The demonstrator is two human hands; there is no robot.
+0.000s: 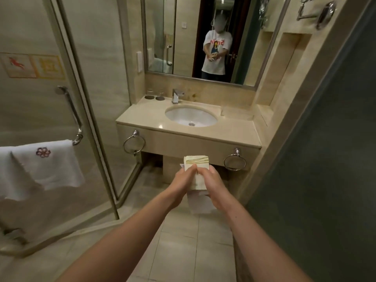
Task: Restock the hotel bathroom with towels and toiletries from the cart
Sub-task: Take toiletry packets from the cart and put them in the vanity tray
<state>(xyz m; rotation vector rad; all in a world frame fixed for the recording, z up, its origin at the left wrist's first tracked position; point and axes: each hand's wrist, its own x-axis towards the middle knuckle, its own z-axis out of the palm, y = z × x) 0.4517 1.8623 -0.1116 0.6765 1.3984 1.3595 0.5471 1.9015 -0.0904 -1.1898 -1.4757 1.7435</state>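
Delivering toiletries: left hand [184, 177] and right hand [214, 186] both pinch flat cream gold-striped paper packets [197, 162]; next, probably reach forward to the front edge of the beige stone bench [142, 120].

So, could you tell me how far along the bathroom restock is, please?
One white towel already hangs by the shower door handle. The left hand and right hand together hold toiletry packets, not yet set on the vanity counter. The towel ring near the shower and the towel ring near the wall hold no towel, so those look left to do.
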